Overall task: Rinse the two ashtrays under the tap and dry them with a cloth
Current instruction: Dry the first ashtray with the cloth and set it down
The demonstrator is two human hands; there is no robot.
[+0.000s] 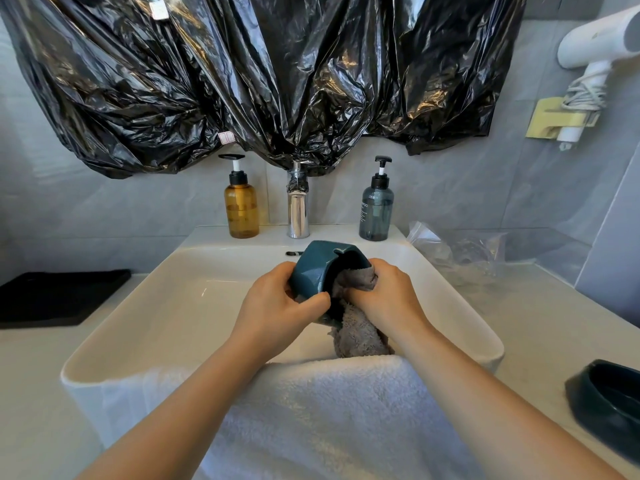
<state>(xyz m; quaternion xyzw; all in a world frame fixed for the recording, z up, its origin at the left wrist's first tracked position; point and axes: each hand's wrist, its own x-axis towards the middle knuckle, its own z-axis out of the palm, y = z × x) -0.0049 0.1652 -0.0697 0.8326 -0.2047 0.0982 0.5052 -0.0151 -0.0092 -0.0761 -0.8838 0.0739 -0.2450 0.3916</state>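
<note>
Over the sink (194,271), about mid-basin and in front of the tap (298,209), the ashtray (311,268) was held up off the bottom, tipped on its side w/ the mouth facing right. The left hand (277,303) gripped its outer wall, fingers curled round the rim. The right hand (384,292) was bunched on the cloth (356,334), pushing it into the bowl, the rest hanging toward the towel (329,410) on the sink's front edge. So its axis ran approx. left-right btwn the hands. Ashtray: dark teal, glossy, notch in the rim up top; wet or dry, couldn't tell. The 2nd ashtray (609,403) sat at the worktop's (519,323) right edge, well apart, nearer the right hand.
</note>
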